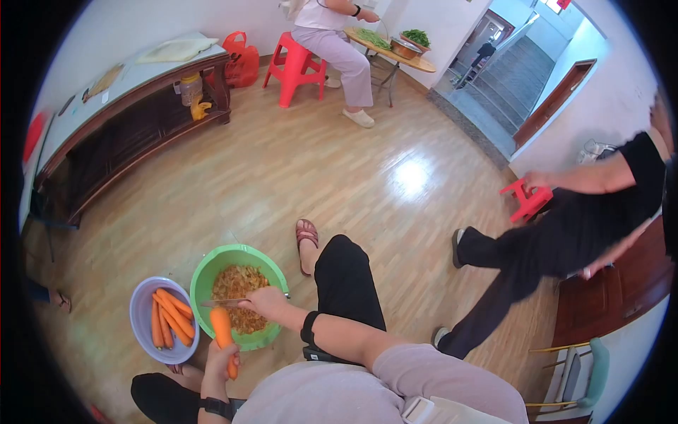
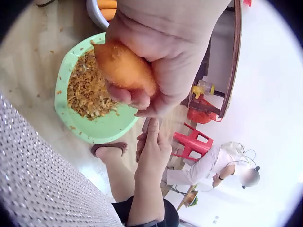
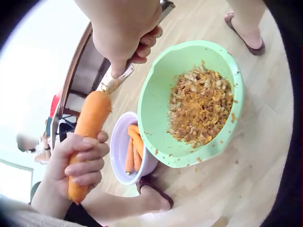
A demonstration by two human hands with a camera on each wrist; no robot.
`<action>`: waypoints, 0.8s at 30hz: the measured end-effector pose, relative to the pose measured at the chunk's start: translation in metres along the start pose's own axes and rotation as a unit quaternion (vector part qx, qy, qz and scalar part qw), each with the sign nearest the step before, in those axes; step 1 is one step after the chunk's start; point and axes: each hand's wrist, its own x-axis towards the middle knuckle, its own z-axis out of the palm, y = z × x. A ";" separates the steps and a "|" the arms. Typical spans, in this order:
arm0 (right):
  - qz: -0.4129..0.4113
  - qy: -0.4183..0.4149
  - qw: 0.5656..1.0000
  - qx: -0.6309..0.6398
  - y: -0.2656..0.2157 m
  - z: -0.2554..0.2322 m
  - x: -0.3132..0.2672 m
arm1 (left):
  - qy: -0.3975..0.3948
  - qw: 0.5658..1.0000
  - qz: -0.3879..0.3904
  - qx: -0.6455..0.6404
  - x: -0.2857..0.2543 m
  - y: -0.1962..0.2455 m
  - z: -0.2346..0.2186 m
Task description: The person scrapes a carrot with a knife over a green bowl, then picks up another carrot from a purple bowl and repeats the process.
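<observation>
My left hand (image 1: 216, 362) grips a thick orange carrot (image 1: 221, 325) by its lower part, fingers wrapped round it. The carrot tilts upward, its top end free. In my right hand (image 1: 267, 302) is a knife (image 3: 124, 77) with a flat metal blade, which lies close by the carrot's upper end. The handle's metal end sticks out behind the fist. Under my hands stands a green basin (image 1: 241, 345) holding a heap of brown and orange peelings (image 3: 201, 109). Beside it a pale purple basin (image 1: 136, 328) contains several carrots (image 1: 173, 316). The left wrist view shows the carrot's butt end (image 2: 124, 68) in my palm.
A person in black (image 1: 565, 219) walks at the right near a red stool (image 1: 526, 200). At the back, another person (image 1: 339, 56) sits on a red stool (image 1: 293, 71) by a small table (image 1: 417, 62) with greens. A long wooden cabinet (image 1: 134, 134) lines the left wall.
</observation>
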 end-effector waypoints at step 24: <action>-0.124 -0.016 0.991 0.042 -0.017 0.001 -0.007 | 0.066 0.995 0.067 0.040 0.002 -0.004 0.001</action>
